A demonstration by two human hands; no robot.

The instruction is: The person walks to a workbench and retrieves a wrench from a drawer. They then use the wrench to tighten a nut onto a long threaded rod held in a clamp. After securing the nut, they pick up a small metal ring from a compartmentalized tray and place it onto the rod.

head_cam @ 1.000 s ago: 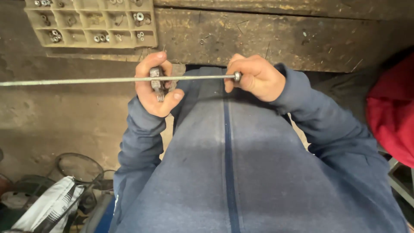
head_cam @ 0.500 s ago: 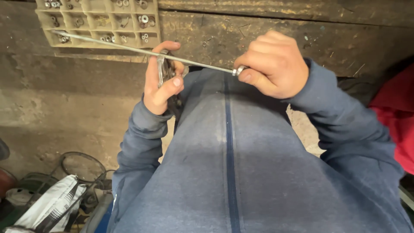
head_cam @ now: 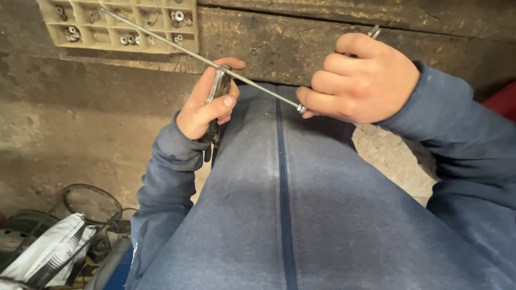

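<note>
My left hand (head_cam: 207,104) grips a pair of dark pliers (head_cam: 217,96), whose jaws clamp a long thin metal rod (head_cam: 177,48). The rod slants from the upper left down to my right hand (head_cam: 363,83). My right hand is closed around a small metal tool, its tip (head_cam: 373,31) poking out above the knuckles, and its fingers pinch a nut (head_cam: 302,109) at the rod's near end. Both hands hover over my blue zip-up sweatshirt (head_cam: 279,204).
A beige compartment tray (head_cam: 121,27) with several nuts and washers sits on a worn wooden bench (head_cam: 301,32) ahead. A loose nut (head_cam: 252,51) lies on the bench. At lower left are a white bag (head_cam: 48,252) and a round wire frame (head_cam: 91,204). Something red (head_cam: 502,99) shows at the right.
The rod has swung from level to slanting, its far end rising toward the tray. My right hand has risen and turned over the rod's end. My left hand stays on the pliers.
</note>
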